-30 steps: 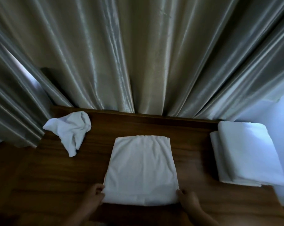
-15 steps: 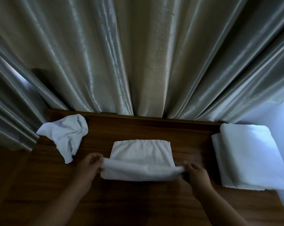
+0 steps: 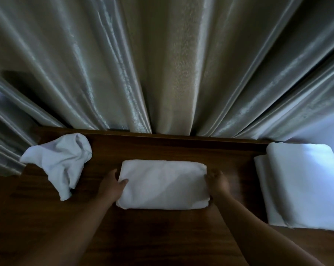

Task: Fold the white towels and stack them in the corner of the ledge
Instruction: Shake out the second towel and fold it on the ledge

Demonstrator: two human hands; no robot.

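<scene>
A folded white towel [image 3: 163,184] lies flat in the middle of the dark wooden ledge [image 3: 162,235]. My left hand [image 3: 112,184] grips its left edge, thumb on top of the cloth. At the towel's right edge my right hand [image 3: 217,181] holds on, slightly blurred. A crumpled white towel [image 3: 60,160] sits at the back left of the ledge. In the right corner rests a stack of folded white towels [image 3: 300,183].
Shiny grey curtains [image 3: 162,64] hang along the whole back edge of the ledge and drape over its left end. A pale wall [image 3: 333,131] borders the right corner beside the stack.
Both hands lifted the towel's near edge and carried it to the far edge, halving the towel. They now rest at its two sides.
</scene>
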